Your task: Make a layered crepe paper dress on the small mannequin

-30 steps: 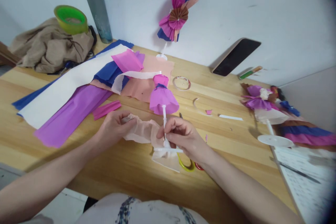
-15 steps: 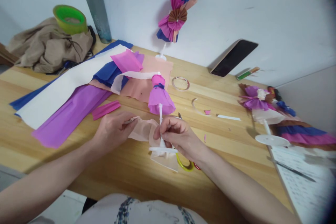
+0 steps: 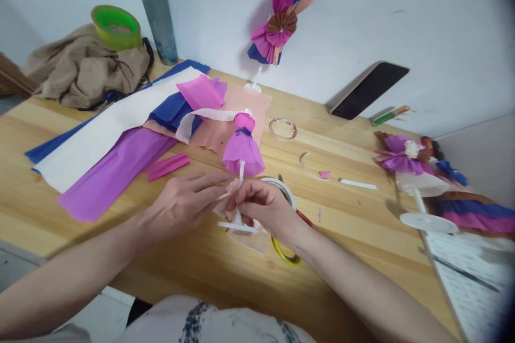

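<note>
A small doll-like figure in a pink and purple crepe paper dress [image 3: 243, 153], tied with a blue band at the waist, stands tilted on a white stem [image 3: 241, 169] with a round white base [image 3: 238, 226]. My right hand [image 3: 263, 206] is closed on the lower stem, thumb and fingertips pinched together. From the other side my left hand [image 3: 185, 201] reaches in, its fingers bunched at the pale peach crepe paper strip [image 3: 231, 188] by the stem. Part of the strip is hidden behind my fingers. A whitish streamer [image 3: 187, 124] trails left from the figure's top.
Crepe paper sheets, including a white sheet [image 3: 100, 128], lie at left. A tape roll [image 3: 287, 190] and yellow-handled scissors [image 3: 287, 257] are beside my right hand. A phone [image 3: 370, 91] leans on the wall. Finished paper figures stand at back and right; a steel bottle [image 3: 156, 16] stands behind.
My left hand has moved right, up to the stem, bringing the peach strip's stretched length together there. The figure leans slightly more. The whole view has shifted a little.
</note>
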The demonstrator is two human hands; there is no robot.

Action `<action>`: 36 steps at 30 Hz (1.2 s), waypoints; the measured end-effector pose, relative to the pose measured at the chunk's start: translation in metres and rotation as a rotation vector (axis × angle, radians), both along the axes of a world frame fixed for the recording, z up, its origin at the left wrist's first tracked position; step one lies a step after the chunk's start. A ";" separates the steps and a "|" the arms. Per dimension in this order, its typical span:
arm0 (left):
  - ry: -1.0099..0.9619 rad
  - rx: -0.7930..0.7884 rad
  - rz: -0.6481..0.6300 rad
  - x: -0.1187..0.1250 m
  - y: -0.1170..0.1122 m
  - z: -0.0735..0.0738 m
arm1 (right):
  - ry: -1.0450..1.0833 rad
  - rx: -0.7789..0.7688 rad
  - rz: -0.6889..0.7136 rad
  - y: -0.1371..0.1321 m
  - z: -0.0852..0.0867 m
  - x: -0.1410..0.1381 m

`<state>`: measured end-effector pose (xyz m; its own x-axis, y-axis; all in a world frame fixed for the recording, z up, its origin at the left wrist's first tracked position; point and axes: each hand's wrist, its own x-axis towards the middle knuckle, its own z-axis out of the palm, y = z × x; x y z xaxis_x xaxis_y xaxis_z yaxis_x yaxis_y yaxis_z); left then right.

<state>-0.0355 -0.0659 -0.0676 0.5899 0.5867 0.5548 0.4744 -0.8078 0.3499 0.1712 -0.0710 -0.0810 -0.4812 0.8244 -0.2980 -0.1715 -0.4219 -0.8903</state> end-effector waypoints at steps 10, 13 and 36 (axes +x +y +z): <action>0.093 -0.121 0.126 -0.001 0.003 -0.010 | -0.073 -0.059 0.012 -0.009 0.006 -0.009; 0.102 -0.187 0.238 0.000 0.003 -0.013 | -0.079 -0.088 0.032 -0.011 0.006 -0.008; 0.222 -0.045 0.457 0.011 -0.007 -0.010 | -0.047 -0.068 0.005 -0.009 -0.002 -0.009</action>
<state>-0.0242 -0.0727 -0.0777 0.3681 0.8327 0.4137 0.8427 -0.4868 0.2298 0.1622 -0.0799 -0.0832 -0.4693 0.7991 -0.3757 -0.1281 -0.4826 -0.8664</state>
